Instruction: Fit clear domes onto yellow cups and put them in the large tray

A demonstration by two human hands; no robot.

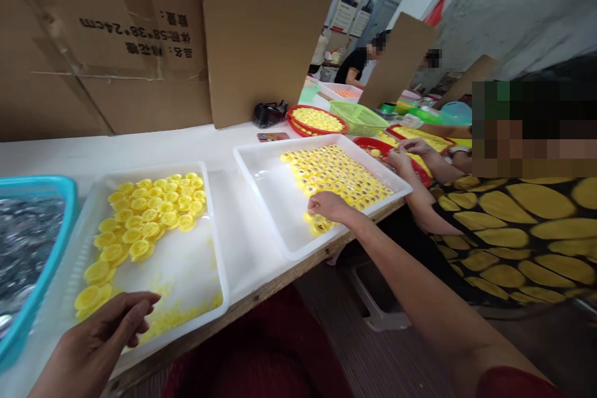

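My left hand (109,331) hovers over the near left corner of the left white tray (224,273). Its fingers are loosely bent with a small gap to the thumb, and I see nothing in them. Beside it, yellow flower-shaped pieces (150,214) lie grouped in the tray's far and left parts. My right hand (328,206) reaches into the right white tray (261,205), fingertips pinched at a yellow flower-shaped piece (308,217) at the end of a row. Rows of yellow pieces with shiny centres (338,171) fill that tray's right side. The fingers partly hide the pinched piece.
A blue basket (69,224) of shiny, clear-looking items stands at the far left. Cardboard (153,93) walls the table's back. Red trays (317,119) of yellow pieces and a green basket (359,118) sit farther right. A co-worker's hands (410,152) work close by on the right.
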